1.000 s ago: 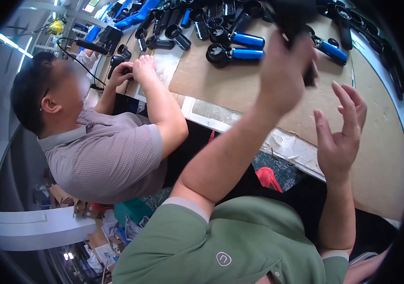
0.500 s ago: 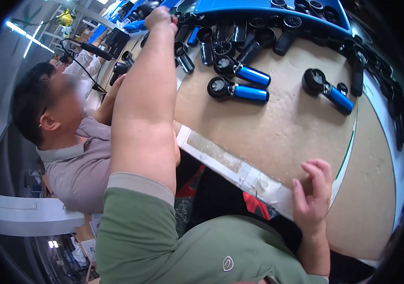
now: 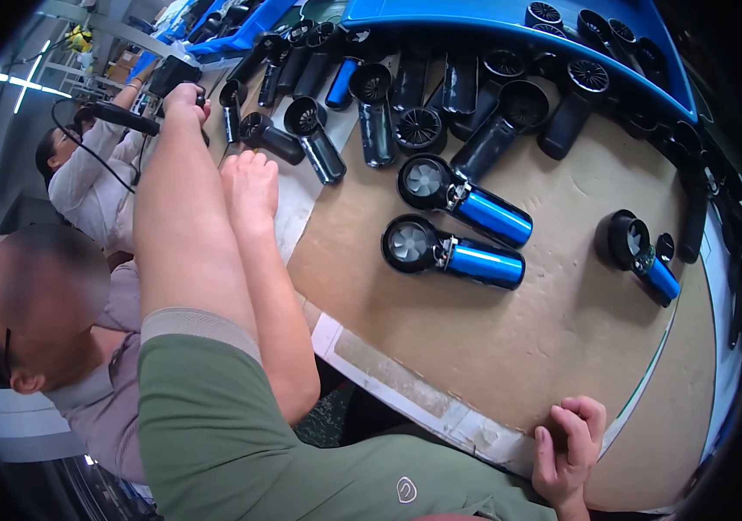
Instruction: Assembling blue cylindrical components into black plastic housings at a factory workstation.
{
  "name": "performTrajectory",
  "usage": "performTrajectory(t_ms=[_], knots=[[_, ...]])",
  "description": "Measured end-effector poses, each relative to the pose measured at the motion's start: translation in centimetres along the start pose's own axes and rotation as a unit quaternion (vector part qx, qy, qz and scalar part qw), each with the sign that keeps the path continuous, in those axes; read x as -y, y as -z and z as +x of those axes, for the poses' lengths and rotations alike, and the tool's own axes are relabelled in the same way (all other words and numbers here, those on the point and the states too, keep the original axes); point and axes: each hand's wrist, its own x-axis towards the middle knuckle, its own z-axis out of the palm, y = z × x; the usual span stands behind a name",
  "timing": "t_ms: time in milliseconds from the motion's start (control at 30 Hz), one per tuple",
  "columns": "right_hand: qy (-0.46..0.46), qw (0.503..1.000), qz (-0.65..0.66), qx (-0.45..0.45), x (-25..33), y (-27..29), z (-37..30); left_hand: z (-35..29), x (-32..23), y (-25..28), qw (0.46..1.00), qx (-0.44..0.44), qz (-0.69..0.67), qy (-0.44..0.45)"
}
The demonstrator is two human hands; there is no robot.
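Note:
My left arm stretches to the far left, where my left hand is closed beside a black box-shaped device. A bit of something dark shows at its fingers, too hidden to name. My right hand rests at the table's near edge, fingers loosely bent and thumb apart, holding nothing. Beyond it lie two black handheld fans, an upper one and a lower one, with blue cylindrical cells bared in their handles. A third such fan lies to the right, with its circuit board showing.
Several black fan housings crowd the table's far side, before a blue bin holding more. A co-worker's hand reaches in beside my left forearm. A black cylindrical tool with a cable hangs at the left. More black parts line the right rim.
My left hand has moved left and nearer, away from the far fan housings to the black device. The co-worker's hand and forearm have come into fuller view. The view has shifted; my right hand stays at the edge.

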Motion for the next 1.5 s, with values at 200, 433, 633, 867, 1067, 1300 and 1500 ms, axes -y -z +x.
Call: performTrajectory(t_ms=[200, 433, 633, 867, 1067, 1300, 1500], knots=[[0.010, 0.999, -0.041, 0.007, -0.9, -0.4, -0.2, 6.6, 3.8, 0.6, 0.992, 0.016, 0.120, 0.046], [0.022, 0.997, -0.068, -0.001, -0.8, -0.6, 0.2, 5.8, 5.7, 0.4, 0.964, 0.017, 0.264, -0.038], [0.049, 0.997, -0.050, -0.034, 0.3, -0.1, 0.4, -33.7, 7.4, -1.4, 0.438, 0.288, 0.309, -0.794], [0.120, 0.990, -0.022, -0.077, -1.0, 0.1, 0.0, -44.1, 9.5, -3.7, 0.210, 0.350, 0.343, -0.846], [0.128, 0.987, -0.007, -0.096, -1.1, 0.1, -0.6, -51.0, 1.7, -3.0, 0.222, 0.333, 0.421, -0.814], [-0.013, 0.990, 0.126, -0.065, -1.3, 3.8, -2.4, -60.2, 1.7, -3.4, 0.450, 0.570, 0.389, -0.567], [-0.051, 0.977, 0.137, -0.156, -2.2, 7.5, -2.4, -58.7, 9.6, -4.1, 0.594, 0.586, 0.306, -0.458]])
